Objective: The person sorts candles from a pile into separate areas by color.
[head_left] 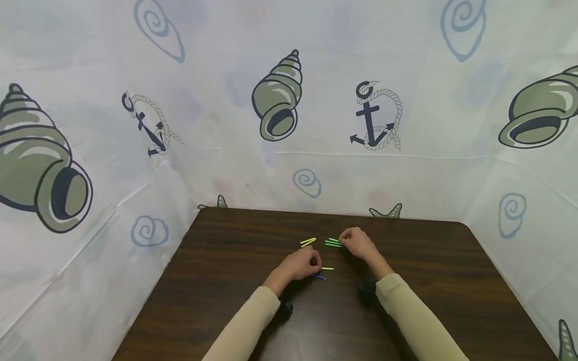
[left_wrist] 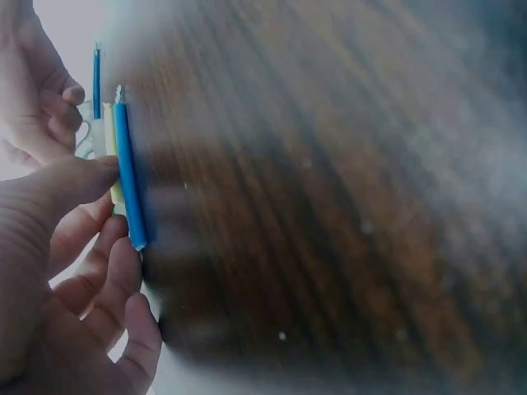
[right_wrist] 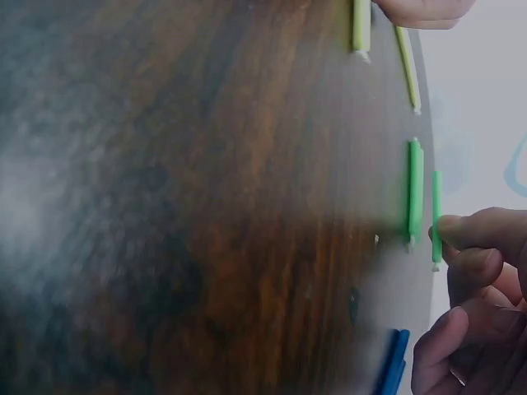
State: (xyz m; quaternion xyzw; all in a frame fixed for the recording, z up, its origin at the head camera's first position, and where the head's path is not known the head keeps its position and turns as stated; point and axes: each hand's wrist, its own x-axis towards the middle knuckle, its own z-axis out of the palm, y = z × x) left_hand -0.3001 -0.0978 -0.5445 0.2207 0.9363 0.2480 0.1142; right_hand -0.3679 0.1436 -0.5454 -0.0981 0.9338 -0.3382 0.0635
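Note:
My left hand (head_left: 299, 263) pinches a thin yellow candle (head_left: 328, 268) between thumb and fingers, low over the table. Beside it lies a blue candle (left_wrist: 128, 177), near the fingertips. My right hand (head_left: 357, 242), farther back and to the right, pinches a green candle (right_wrist: 436, 202) between thumb and finger. Close to that one, more green candles (right_wrist: 414, 189) lie side by side. A pair of yellow candles (head_left: 308, 242) lies left of the green group. In the right wrist view, blue candles (right_wrist: 395, 362) show at the lower edge.
The dark wooden table (head_left: 429, 281) has rounded far corners. Behind and at both sides hangs a white cloth (head_left: 334, 125) printed with shells and anchors. A dark device (head_left: 284, 310) sits at my left wrist, and another (head_left: 367, 291) at my right.

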